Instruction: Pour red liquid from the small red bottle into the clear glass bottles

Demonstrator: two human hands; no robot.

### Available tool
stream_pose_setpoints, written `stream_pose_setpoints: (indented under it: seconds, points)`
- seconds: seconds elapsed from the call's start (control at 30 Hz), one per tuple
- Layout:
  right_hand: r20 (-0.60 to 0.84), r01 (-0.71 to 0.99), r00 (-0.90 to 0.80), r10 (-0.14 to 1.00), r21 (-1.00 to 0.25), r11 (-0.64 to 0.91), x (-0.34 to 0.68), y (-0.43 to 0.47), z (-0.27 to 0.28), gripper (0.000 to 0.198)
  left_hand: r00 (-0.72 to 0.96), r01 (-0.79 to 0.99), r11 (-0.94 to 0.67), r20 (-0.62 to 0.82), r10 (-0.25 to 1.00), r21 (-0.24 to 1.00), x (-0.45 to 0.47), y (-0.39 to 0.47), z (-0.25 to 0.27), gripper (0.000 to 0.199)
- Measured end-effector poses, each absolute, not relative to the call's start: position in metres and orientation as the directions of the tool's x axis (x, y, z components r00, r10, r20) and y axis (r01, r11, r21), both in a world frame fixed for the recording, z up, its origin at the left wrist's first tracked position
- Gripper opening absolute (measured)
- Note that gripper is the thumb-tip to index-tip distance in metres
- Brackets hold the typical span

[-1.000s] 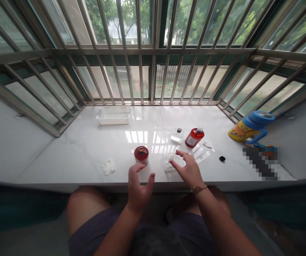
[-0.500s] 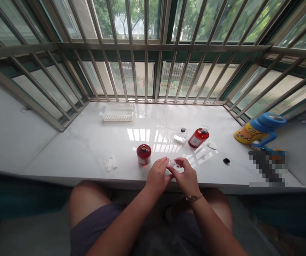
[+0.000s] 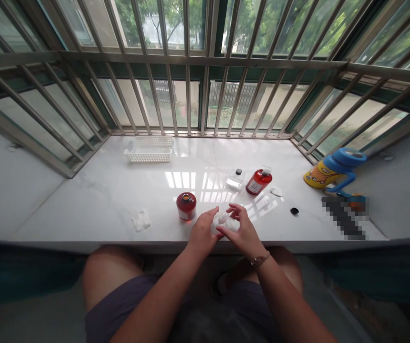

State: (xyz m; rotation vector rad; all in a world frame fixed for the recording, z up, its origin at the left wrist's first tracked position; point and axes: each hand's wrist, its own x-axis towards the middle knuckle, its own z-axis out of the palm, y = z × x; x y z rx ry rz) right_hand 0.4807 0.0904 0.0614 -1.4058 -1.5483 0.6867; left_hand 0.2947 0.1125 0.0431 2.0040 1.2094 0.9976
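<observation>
My left hand curls around a small white rounded thing, with more white, partly see-through material beside it. What kind of thing it is cannot be made out. At its right side is my right hand, the fingers curved and spread apart, the thumb tip close to the white thing or touching it. Just left of the hands stands a red bottle with its neck uncovered. Beyond them are a clear bottle with a dark cap and a second red bottle with a pale top.
A crumpled white tissue lies at left, another white scrap at right near a black cap. Behind stands a white basket. A blue and yellow mug is at far right, beside a blurred patch. Metal bars line the window.
My right fingers have lifted and spread away from the white thing, and more of it shows between the hands. The whole view has shifted slightly.
</observation>
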Motion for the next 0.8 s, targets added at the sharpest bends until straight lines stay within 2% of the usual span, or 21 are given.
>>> stream_pose_setpoints:
  seconds: [0.07, 0.17, 0.37, 0.5, 0.63, 0.8]
  points:
    - [0.247, 0.433, 0.112, 0.963, -0.884, 0.176, 0.477, 0.088, 0.057, 0.081, 0.309, 0.463, -0.415, 0.296, 0.904, 0.783, 0.295, 0.113, 0.043, 0.076]
    - [0.204, 0.401, 0.152, 0.967, -0.907, 0.128, 0.474, 0.085, 0.054, 0.081, 0.306, 0.465, -0.412, 0.294, 0.905, 0.783, 0.295, 0.113, 0.043, 0.075]
    - [0.24, 0.334, 0.116, 0.964, -0.923, 0.19, 0.473, 0.077, 0.052, 0.092, 0.321, 0.476, -0.43, 0.305, 0.897, 0.767, 0.294, 0.113, 0.042, 0.076]
    - [0.206, 0.342, 0.131, 0.97, -0.928, 0.151, 0.473, 0.074, 0.048, 0.091, 0.317, 0.478, -0.428, 0.304, 0.898, 0.767, 0.294, 0.112, 0.045, 0.075]
    - [0.195, 0.302, 0.089, 0.977, -0.94, 0.16, 0.471, 0.072, 0.045, 0.099, 0.315, 0.47, -0.437, 0.318, 0.895, 0.766, 0.294, 0.113, 0.046, 0.071]
    - [0.243, 0.31, 0.135, 0.961, -0.931, 0.192, 0.471, 0.071, 0.043, 0.09, 0.31, 0.469, -0.421, 0.302, 0.901, 0.776, 0.294, 0.112, 0.047, 0.072]
